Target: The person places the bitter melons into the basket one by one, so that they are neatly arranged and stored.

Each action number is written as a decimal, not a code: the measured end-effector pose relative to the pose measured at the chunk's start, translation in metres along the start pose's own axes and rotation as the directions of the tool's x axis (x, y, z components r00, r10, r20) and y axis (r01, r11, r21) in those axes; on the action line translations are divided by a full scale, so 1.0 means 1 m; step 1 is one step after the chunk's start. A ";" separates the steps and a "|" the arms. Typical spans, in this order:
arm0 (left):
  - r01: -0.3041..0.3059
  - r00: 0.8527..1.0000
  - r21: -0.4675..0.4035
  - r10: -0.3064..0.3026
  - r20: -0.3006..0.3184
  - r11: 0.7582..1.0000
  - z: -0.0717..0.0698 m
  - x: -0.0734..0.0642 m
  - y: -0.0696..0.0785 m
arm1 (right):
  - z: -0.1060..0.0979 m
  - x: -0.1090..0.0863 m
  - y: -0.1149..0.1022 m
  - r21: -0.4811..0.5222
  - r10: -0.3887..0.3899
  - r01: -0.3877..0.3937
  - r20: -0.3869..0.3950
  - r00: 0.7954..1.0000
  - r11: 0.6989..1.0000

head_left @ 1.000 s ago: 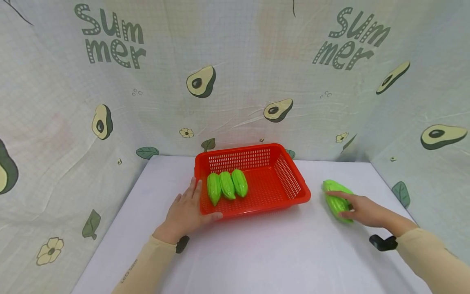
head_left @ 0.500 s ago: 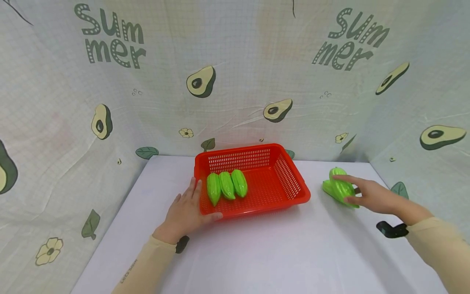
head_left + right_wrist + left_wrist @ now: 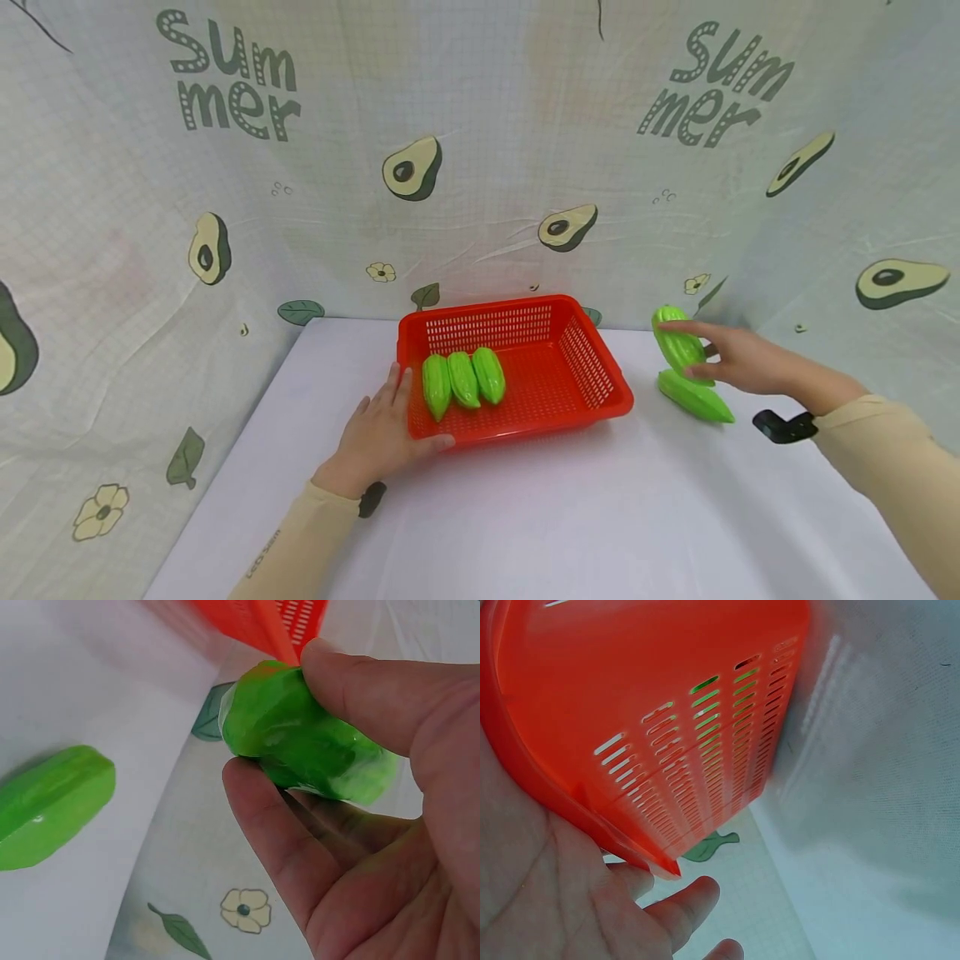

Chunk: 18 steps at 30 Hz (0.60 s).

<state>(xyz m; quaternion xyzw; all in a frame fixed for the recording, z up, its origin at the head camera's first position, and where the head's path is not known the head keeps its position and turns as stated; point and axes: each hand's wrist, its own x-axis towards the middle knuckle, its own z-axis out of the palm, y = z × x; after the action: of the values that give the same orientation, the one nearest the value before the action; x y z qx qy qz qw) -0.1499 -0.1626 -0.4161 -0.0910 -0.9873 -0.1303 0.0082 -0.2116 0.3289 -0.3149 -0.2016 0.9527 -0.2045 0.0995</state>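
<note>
Thumb (image 3: 360,686) and fingers (image 3: 277,840) of the right hand (image 3: 738,358) pinch a bright green, ribbed vegetable (image 3: 681,350) from opposite sides, the grip only as wide as its body. The held vegetable is tilted in the head view, its upper end leaning toward the left. In the right wrist view it is clear of a second green vegetable (image 3: 695,398), which lies on its side on the white tabletop (image 3: 487,533), well apart from the red basket (image 3: 540,375). That basket stands near the far edge of the table, with slotted walls and a thick rim, and three more green vegetables (image 3: 464,381) lie side by side, lengthwise, in its left part. The left hand (image 3: 378,437) holds nothing; its fingers are spread and straight, resting at the basket's near left corner, with the thumb lying along the front rim. The left wrist view shows the palm against the rim, and some green shows through the slots of the wall. Both arms wear pale beige sleeves (image 3: 885,467), the left one bearing small lettering, and a small black device (image 3: 783,427) sits under the right wrist, another (image 3: 372,500) by the left. Pale cloth (image 3: 487,100) printed with avocados, leaves, flowers and the word "summer" hangs behind the table and along both sides.
</note>
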 end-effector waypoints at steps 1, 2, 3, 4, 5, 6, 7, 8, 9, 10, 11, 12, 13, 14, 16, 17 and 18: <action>-0.001 1.000 0.000 0.001 -0.001 1.000 0.000 0.000 0.000 | -0.001 0.003 -0.003 -0.008 -0.006 0.006 0.000 1.000 1.000; -0.002 1.000 0.000 0.002 -0.001 1.000 0.000 0.000 0.000 | -0.002 0.005 -0.006 -0.015 -0.016 0.016 0.000 1.000 1.000; -0.003 1.000 -0.001 0.003 -0.003 1.000 0.001 0.000 0.000 | -0.003 0.008 -0.009 -0.024 -0.027 0.026 -0.001 1.000 0.999; -0.004 1.000 0.000 0.004 -0.004 1.000 0.001 0.000 0.000 | -0.004 0.011 -0.013 -0.032 -0.028 0.028 -0.002 1.000 0.999; -0.006 1.000 0.000 0.006 -0.006 1.000 0.001 0.000 -0.001 | -0.005 0.015 -0.016 -0.034 -0.031 0.031 -0.001 1.000 0.999; -0.005 1.000 0.001 0.005 -0.006 1.000 0.001 0.000 -0.001 | -0.005 0.018 -0.020 -0.032 -0.032 0.032 0.003 0.999 0.999; -0.005 1.000 0.001 0.005 -0.006 1.000 0.001 0.001 -0.001 | -0.005 0.022 -0.024 -0.027 -0.040 0.040 0.005 0.999 0.999; -0.005 1.000 -0.001 0.005 -0.005 1.000 0.001 0.001 -0.001 | -0.005 0.026 -0.028 -0.020 -0.038 0.038 0.012 0.999 0.999; -0.004 1.000 -0.003 0.004 -0.004 1.000 0.001 0.000 -0.001 | -0.005 0.030 -0.032 -0.008 -0.033 0.034 0.022 0.999 0.999; -0.004 1.000 -0.003 0.004 -0.002 1.000 0.001 0.000 -0.001 | -0.004 0.034 -0.036 0.006 -0.034 0.033 0.032 0.999 0.999; -0.003 1.000 -0.006 0.003 -0.001 1.000 0.001 0.000 -0.001 | -0.003 0.038 -0.039 0.019 -0.036 0.036 0.042 0.998 0.999; -0.002 1.000 -0.007 0.002 0.001 1.000 0.001 0.000 -0.001 | -0.002 0.042 -0.043 0.031 -0.038 0.036 0.052 0.998 0.999; -0.002 1.000 -0.008 0.002 0.001 1.000 0.001 0.000 -0.001 | -0.001 0.047 -0.046 0.045 -0.041 0.039 0.061 0.997 0.998; -0.001 1.000 -0.010 0.001 0.001 1.000 0.001 0.000 -0.001 | 0.001 0.051 -0.049 0.065 -0.043 0.038 0.073 0.996 0.997; 0.000 1.000 -0.010 0.000 0.000 1.000 0.001 0.000 -0.001 | 0.004 0.060 -0.055 0.097 -0.054 0.045 0.093 0.994 0.994; 0.001 1.000 -0.010 -0.001 -0.001 1.000 0.001 0.000 -0.001 | 0.006 0.064 -0.058 0.113 -0.055 0.043 0.104 0.993 0.993; 0.001 1.000 -0.009 -0.001 -0.003 1.000 0.001 -0.001 -0.001 | 0.008 0.068 -0.061 0.131 -0.052 0.037 0.116 0.992 0.991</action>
<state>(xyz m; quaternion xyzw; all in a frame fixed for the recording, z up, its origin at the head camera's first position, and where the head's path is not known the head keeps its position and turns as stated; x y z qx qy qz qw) -0.1495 -0.1632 -0.4174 -0.0902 -0.9867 -0.1351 0.0092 -0.2499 0.2460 -0.3030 -0.2279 0.9251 -0.2554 0.1644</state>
